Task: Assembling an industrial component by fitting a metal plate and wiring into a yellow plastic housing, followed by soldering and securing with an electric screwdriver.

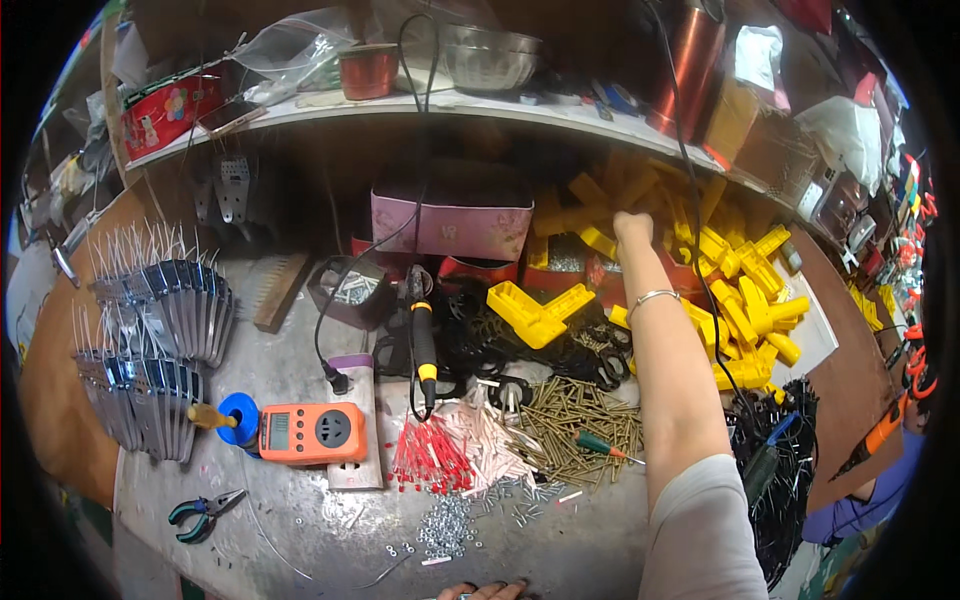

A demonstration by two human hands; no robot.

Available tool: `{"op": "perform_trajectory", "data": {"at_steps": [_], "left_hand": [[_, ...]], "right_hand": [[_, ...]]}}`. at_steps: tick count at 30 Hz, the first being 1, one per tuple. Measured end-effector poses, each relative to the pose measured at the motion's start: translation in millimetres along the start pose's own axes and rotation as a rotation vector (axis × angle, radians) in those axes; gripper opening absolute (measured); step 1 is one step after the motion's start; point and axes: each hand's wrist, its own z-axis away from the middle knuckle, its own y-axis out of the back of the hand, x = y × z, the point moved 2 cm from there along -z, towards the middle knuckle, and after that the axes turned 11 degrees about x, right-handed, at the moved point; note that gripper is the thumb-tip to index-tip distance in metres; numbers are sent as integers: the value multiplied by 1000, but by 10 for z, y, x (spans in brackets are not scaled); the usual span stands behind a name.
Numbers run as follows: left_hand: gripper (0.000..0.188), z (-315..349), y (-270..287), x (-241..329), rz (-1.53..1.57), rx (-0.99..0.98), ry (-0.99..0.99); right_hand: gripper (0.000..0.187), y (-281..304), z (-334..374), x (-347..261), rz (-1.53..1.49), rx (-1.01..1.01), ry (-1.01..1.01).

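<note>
My right hand (631,226) is stretched far forward under the shelf, into a heap of yellow plastic parts (742,292). Its fingers are buried among the pieces, so I cannot tell whether they grip one. A thin bracelet sits on that wrist. Only the fingertips of my left hand (485,591) show, at the bottom edge on the front of the metal bench; the rest is cut off. A separate yellow bracket (535,311) lies left of my right forearm, on a tangle of black rings (480,340).
On the bench lie a soldering iron (423,342), an orange plug-in meter (312,432), red-tipped wires (430,456), brass screws (570,408), a green screwdriver (600,445), pliers (200,515) and stacked metal plates (160,340). A pink box (450,222) stands behind. Black cables (785,455) hang right.
</note>
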Motion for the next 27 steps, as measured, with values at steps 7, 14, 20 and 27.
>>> {"op": "perform_trajectory", "data": {"at_steps": [7,14,20,27], "left_hand": [[72,-109,181,126,-44,-184,162],[94,-216,202,-12,-21,-184,148],[89,-84,512,136,1226,-370,400],[60,100,599,280,1618,138,819]], "right_hand": [[24,1280,766,-368,-672,-346,-398],[33,3023,2277,-137,-645,-854,-153],[30,4144,3158,92,-650,-1022,117],[21,3465,2400,115,-211,-814,38]]}}
